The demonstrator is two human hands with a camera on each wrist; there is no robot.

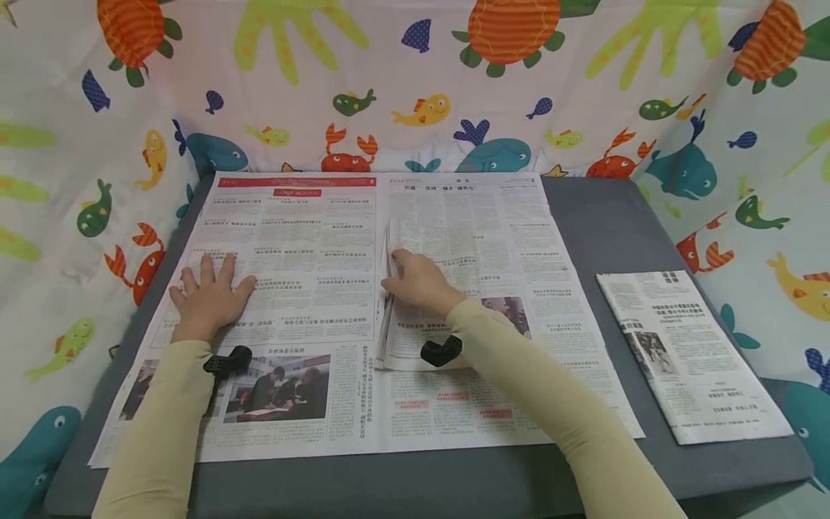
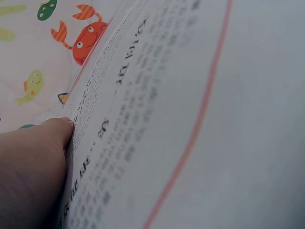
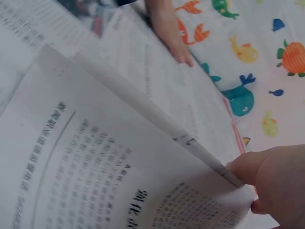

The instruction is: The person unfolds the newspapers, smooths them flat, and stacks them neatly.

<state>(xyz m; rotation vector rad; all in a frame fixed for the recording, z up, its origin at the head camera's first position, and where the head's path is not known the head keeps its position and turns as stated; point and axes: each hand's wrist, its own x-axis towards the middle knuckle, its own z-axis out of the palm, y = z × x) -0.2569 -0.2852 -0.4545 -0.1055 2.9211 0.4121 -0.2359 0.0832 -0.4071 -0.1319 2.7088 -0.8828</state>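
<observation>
The left hand [image 1: 210, 299] lies flat with fingers spread on the left page of the spread newspaper [image 1: 305, 295], grasping nothing, probably so that its weight keeps the broad sheet from sliding on the grey table [image 1: 324, 490]. The right hand [image 1: 421, 282] pinches the left edge of a smaller folded paper [image 1: 411, 326] lying on the right page near the centre crease, a hold that likely keeps its layers together; another newspaper [image 1: 697, 353], folded, lies apart at the table's right side, seemingly out of both hands' way.
</observation>
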